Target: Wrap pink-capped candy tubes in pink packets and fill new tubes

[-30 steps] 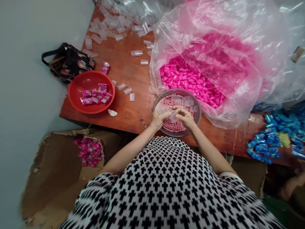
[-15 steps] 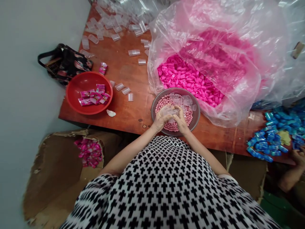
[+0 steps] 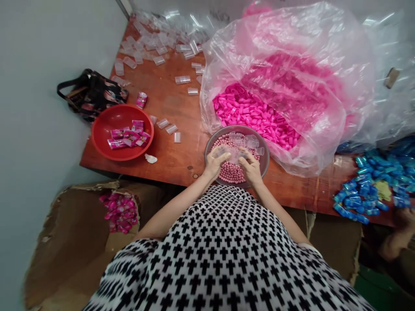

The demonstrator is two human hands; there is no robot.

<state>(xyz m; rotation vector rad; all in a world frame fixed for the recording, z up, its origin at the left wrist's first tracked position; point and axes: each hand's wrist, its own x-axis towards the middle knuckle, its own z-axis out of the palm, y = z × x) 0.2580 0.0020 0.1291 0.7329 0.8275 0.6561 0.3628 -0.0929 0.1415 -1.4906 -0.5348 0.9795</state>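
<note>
Above a grey bowl (image 3: 208, 170) of small pink balls (image 3: 231, 172), my left hand (image 3: 214, 165) and my right hand (image 3: 251, 169) face each other with a gap between them. Fingers and thumb of the left are closed round a clear plastic tube (image 3: 221, 151). My right hand is pinched at a clear plastic tube too, partly hidden by its fingers and hard to tell from the balls behind. More clear plastic tubes (image 3: 252, 141) lie on the balls at the bowl's far side.
Behind the bowl, a big clear bag (image 3: 337, 142) holds bright pink plastic pieces (image 3: 253, 110). To the left are a red bowl (image 3: 103, 149) with pink packets and a black flowered bag (image 3: 100, 88). Loose tubes (image 3: 168, 125) dot the table. Blue items (image 3: 359, 194) and another person's hand (image 3: 405, 220) are at right.
My hands have moved apart; they were together around clear tubes half a second ago. The view has shifted slightly, so the table sits a little lower.
</note>
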